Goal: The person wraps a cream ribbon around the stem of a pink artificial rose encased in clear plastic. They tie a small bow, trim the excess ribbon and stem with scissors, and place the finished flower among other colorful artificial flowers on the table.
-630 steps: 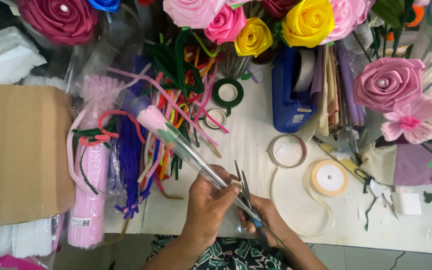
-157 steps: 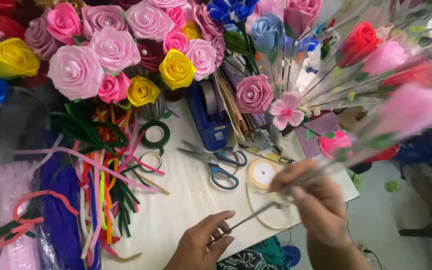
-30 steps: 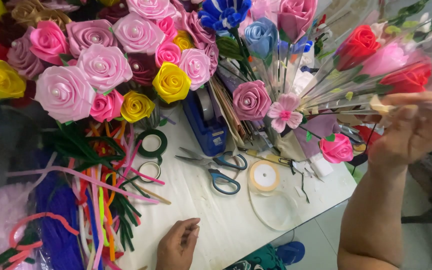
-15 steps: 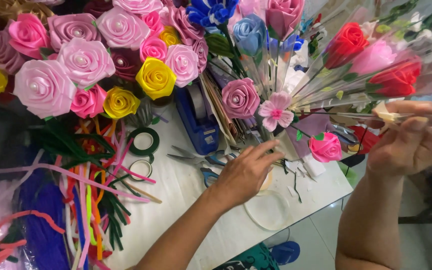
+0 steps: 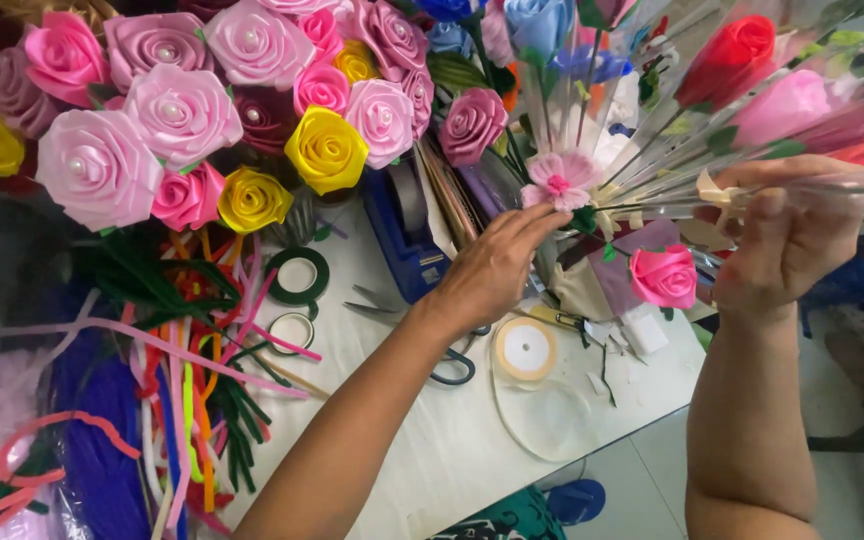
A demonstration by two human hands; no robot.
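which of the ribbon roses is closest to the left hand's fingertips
The small flat, open-petalled pink flower, just beyond the left hand. Unlike the tightly rolled roses around it, its petals spread flat around a darker pink centre.

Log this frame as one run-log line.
left hand: open, reaching at small pink flower | right hand: gripping clear-wrapped stem | scissors, ribbon roll on table

At your nine o'clock, ribbon roses crowd above a heap of pipe cleaners. Toward twelve, a blue tape dispenser stands on the white counter, with a green tape roll just left of it.
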